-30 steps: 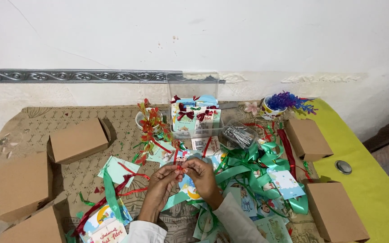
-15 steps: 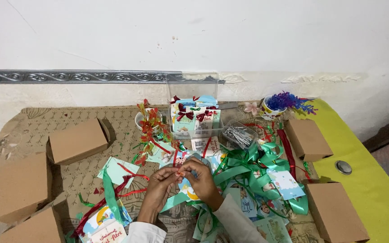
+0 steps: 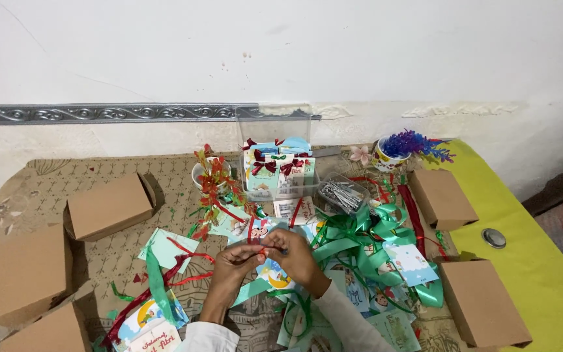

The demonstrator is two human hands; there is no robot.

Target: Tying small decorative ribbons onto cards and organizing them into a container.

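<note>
1. Our left hand (image 3: 237, 259) and right hand (image 3: 294, 253) meet at the near middle of the desk (image 3: 60, 176), fingertips touching; both are pinched shut on a thin red ribbon (image 3: 263, 250) stretched between them.
2. That ribbon sits right above a small printed card (image 3: 275, 274), which lies on the desk under our fingers; whether the ribbon is tied to the card we cannot tell.
3. Change over the last second: almost none. Hands were already together at the same spot, and they have only closed in a touch tighter on the ribbon. Nothing else on the desk has moved.
4. Our read: fine finger work on the ribbon is mid-way, no pick or place under way.
5. Just right of the hands: a tangle of green ribbon (image 3: 366, 234) with more cards in it.
6. Behind the hands: a clear plastic box (image 3: 275, 156) holding finished cards with red bows, a small clear tub of staples (image 3: 341, 193) beside it, and a cup with red-green leaves (image 3: 211, 176).
7. Brown cardboard boxes line both sides: left (image 3: 109, 207), right (image 3: 441, 199) and near right (image 3: 483, 303).
8. Loose red ribbon (image 3: 184, 261) and green strips lie left of our left hand.
</note>
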